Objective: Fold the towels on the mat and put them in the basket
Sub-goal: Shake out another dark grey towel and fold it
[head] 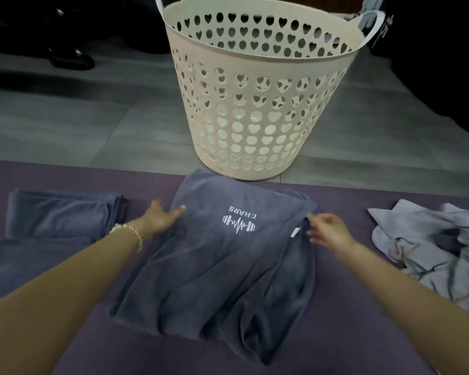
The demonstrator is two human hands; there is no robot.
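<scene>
The left hand [161,219] lies flat on the dark towel [214,266], fingers straight. The right hand [329,231] is at the towel's other edge, too blurry to tell if it grips. Left of the hands sit folded towels [62,212]. To the right waits a messy pile [428,239]. Past both hands, the basket [255,169] looks empty.

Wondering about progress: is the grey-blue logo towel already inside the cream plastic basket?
No, the grey-blue logo towel lies on the purple mat in front of the cream plastic basket.

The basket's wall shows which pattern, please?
Rows of heart-shaped holes across the cream basket; head view.
</scene>
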